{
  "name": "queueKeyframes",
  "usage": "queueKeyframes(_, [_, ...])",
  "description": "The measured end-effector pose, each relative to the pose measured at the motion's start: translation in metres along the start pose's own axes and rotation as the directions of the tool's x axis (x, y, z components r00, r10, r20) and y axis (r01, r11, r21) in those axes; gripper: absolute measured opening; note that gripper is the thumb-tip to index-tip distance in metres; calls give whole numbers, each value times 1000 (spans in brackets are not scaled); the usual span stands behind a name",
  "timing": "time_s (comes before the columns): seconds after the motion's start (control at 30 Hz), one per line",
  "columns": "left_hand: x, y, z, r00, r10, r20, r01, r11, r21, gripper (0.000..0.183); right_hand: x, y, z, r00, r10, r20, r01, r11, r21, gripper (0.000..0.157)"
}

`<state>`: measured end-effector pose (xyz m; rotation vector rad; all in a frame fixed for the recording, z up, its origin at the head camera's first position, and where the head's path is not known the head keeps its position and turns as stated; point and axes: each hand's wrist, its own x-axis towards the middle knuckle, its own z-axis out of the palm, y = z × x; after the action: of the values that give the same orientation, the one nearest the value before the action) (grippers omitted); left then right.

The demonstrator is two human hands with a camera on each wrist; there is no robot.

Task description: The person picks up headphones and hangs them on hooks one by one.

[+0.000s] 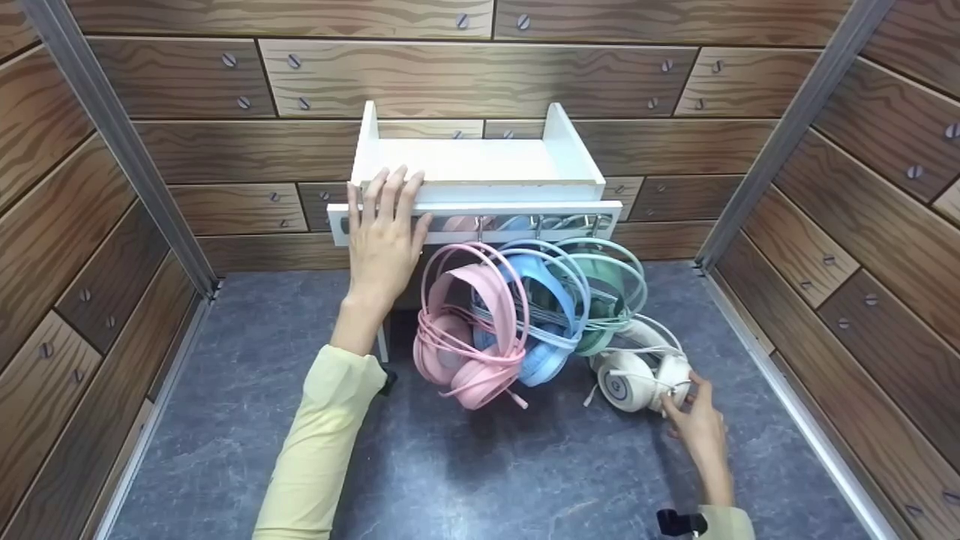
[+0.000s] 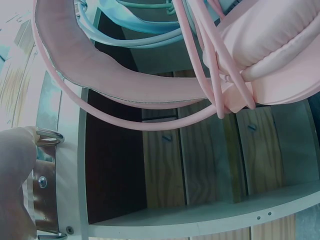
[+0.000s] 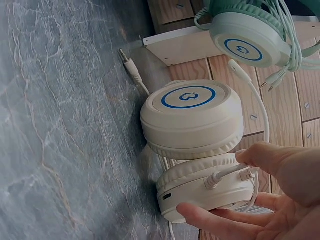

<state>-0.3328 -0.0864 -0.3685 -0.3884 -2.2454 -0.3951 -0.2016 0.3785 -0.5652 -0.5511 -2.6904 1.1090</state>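
My left hand (image 1: 384,244) lies over the front rail (image 1: 517,210) of a white hook rack, fingers extended across its top. Just beside it hangs a pink headset (image 1: 491,300), wrapped in its own cable. A blue headset (image 1: 551,285) and a green headset (image 1: 600,285) hang further right on the same rail. On the floor sits a white headset (image 3: 192,122) with a blue ring logo on its ear cup. My right hand (image 1: 701,424) holds its nearer ear cup (image 3: 210,190) between thumb and fingers. In the left wrist view, part of the left hand (image 2: 15,175) shows beside a metal hook.
Behind the rail, the white rack has a shelf (image 1: 465,161) with raised side panels. Wood-patterned walls (image 1: 480,79) enclose the dark marbled floor (image 1: 247,420) at the back and both sides. The white headset's plug (image 3: 127,65) lies loose near the ear cup.
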Motion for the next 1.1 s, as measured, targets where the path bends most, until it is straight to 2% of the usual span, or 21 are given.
queueKeyframes(0.2, [0, 0, 0, 1000, 0, -3, 0, 1000, 6, 51, -5, -1, -1, 1000, 5, 5, -5, 1000, -15, 71])
queueKeyframes(0.53, [0, 1, 0, 1000, 1, 3, -1, 1000, -3, 51, -17, -1, 0, 1000, -3, 23, 2, 998, 55, 70])
queueKeyframes(0.93, [0, 1, 0, 1000, 4, -11, -4, 1000, -11, 51, -31, -3, 2, 1000, 14, 21, -15, 1000, 26, 71])
queueKeyframes(1.1, [0, 0, 0, 1000, -5, 6, 5, 1000, -6, 51, -37, -5, 3, 1000, 22, 16, -22, 1000, 21, 71])
